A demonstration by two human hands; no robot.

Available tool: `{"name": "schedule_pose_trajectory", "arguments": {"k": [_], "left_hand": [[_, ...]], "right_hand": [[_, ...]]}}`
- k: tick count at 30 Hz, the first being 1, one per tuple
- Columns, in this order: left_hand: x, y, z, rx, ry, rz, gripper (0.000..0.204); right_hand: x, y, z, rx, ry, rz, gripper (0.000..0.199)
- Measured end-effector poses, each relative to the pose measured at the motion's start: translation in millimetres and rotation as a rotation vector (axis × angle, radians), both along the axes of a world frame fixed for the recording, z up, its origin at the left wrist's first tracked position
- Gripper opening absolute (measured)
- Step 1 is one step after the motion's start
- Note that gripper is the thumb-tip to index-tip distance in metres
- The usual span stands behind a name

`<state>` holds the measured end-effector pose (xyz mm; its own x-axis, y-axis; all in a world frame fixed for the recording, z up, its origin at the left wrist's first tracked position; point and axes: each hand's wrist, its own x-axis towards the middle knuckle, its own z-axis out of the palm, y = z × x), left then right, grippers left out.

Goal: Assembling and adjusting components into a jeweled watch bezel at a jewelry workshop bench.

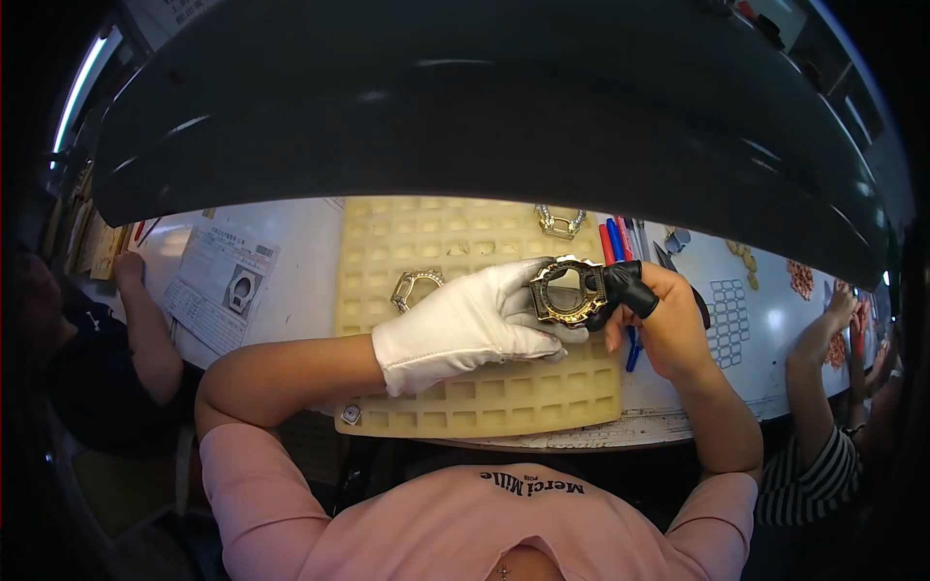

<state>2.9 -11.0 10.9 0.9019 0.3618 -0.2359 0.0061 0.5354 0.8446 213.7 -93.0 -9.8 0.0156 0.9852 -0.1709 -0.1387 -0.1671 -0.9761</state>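
Observation:
My left hand (450,324), in a white glove, grips a gold-coloured watch case (570,318) from its left side, the fingers above and below it. At the case's right edge is my right hand (668,320), its black-covered fingers (628,287) closed on the rim. The ring-shaped case is tilted up above a yellow tray (484,418) with rows of square pockets. Another metal watch case (402,288) lies on the tray, partly behind the glove. A further watch case (559,229) sits near the far edge.
A dark hood (436,116) spans the far side, low over the table. Red and blue markers (610,239) lie right of the tray, near a label sheet (727,324). A printed sheet (221,286) lies left. Other people's arms (145,315) reach in at both sides.

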Motion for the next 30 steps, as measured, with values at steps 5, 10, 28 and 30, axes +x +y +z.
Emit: {"name": "schedule_pose_trajectory", "arguments": {"k": [5, 10, 28, 30], "left_hand": [[1.6, 1.3, -2.9, 0.048, 0.032, 0.005, 0.060], [-1.4, 2.5, -5.9, -0.035, 0.098, 0.044, 0.045], [-0.9, 4.8, -6.6, 0.003, -0.009, 0.019, 0.063], [-1.6, 5.3, -10.7, 0.002, -0.042, 0.022, 0.065]], "right_hand": [[1.0, -0.5, -1.8, -0.043, -0.015, 0.012, 0.014], [-0.6, -0.8, 1.4, -0.021, -0.016, 0.032, 0.012], [-1.2, 1.1, -1.4, -0.076, 0.044, -0.025, 0.016], [-0.2, 0.9, -3.7, -0.073, 0.063, -0.021, 0.017]]}}
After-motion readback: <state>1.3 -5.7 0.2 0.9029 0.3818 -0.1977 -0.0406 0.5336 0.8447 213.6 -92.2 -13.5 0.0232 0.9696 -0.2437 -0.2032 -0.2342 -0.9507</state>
